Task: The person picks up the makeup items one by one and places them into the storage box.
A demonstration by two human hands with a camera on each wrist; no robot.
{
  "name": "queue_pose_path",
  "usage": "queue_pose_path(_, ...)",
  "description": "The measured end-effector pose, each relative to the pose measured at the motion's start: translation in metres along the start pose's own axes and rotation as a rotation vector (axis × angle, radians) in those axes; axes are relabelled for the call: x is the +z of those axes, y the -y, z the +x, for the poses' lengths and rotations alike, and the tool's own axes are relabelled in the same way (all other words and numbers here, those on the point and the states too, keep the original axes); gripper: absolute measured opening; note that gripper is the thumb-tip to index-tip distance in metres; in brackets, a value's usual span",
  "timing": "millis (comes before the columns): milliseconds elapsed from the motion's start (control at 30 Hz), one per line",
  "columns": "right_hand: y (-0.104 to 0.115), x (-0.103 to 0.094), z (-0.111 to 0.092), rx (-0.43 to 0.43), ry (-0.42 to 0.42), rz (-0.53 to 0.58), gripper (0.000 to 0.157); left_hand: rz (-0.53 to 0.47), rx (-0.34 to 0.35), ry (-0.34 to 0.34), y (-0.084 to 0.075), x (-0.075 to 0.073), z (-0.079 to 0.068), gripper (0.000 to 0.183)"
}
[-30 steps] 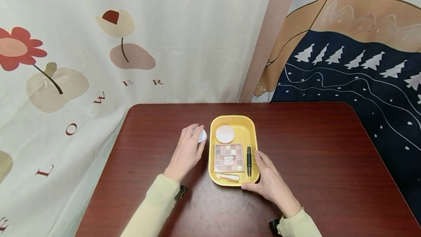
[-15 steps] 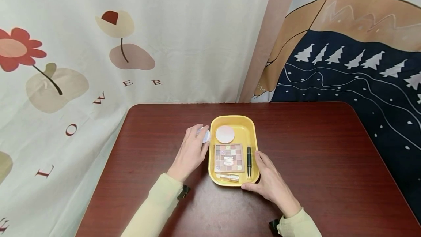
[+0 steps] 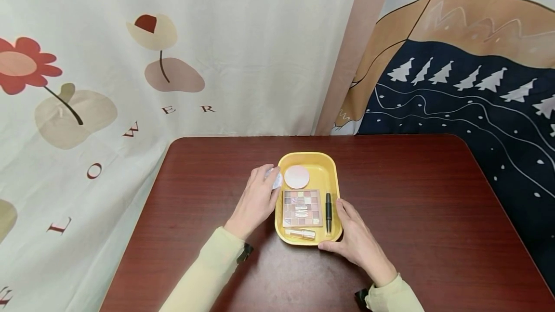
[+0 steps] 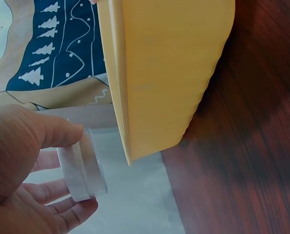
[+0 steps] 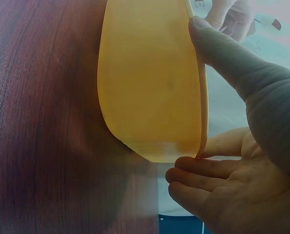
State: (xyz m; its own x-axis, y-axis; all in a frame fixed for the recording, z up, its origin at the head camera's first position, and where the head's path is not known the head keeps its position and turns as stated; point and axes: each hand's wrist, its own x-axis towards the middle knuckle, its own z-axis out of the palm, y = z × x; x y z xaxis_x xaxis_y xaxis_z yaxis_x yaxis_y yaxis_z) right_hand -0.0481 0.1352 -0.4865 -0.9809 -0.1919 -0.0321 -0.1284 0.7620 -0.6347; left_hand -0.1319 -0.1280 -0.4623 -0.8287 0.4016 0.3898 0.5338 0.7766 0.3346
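My left hand [image 3: 256, 201] pinches a small round jar [image 4: 81, 168] between thumb and fingers, at the left rim of the yellow tray [image 3: 318, 160]. The jar looks white with a clear outer edge; in the head view the fingers cover part of it. My right hand [image 3: 357, 237] grips the tray's near right corner, thumb on the near side and fingers along the right side. Inside the tray lie a round pale pink compact [image 3: 297, 177], an eyeshadow palette [image 3: 302, 208], a black pen-like stick [image 3: 328, 213] and a gold lipstick tube [image 3: 300, 233].
The tray stands on a dark red-brown wooden table [image 3: 412, 196]. A white curtain [image 3: 251, 52] with flower prints hangs behind it and to the left. On the right hangs a navy cloth [image 3: 433, 95] with tree prints.
My left hand has moved right with the jar, from beside the tray to over its left rim. The right hand and the tray have stayed put.
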Motion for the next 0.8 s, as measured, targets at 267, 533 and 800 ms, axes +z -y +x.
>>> queue_pose_path(267, -0.0006, 0.0004, 0.0001, 0.0, -0.001, 0.001, 0.116, -0.008, 0.005, 0.04, -0.0031, 0.0019, 0.003, 0.047)
queue_pose_path(533, -0.0006, 0.0008, 0.0003, -0.007, -0.012, -0.002, 0.115, -0.01, 0.045, 0.024, -0.0054, 0.0056, 0.0046, 0.047)
queue_pose_path(800, -0.0007, 0.0006, 0.0, -0.019, -0.02, -0.007, 0.114, 0.005, 0.093, 0.017, -0.0092, 0.0072, 0.0081, 0.046)
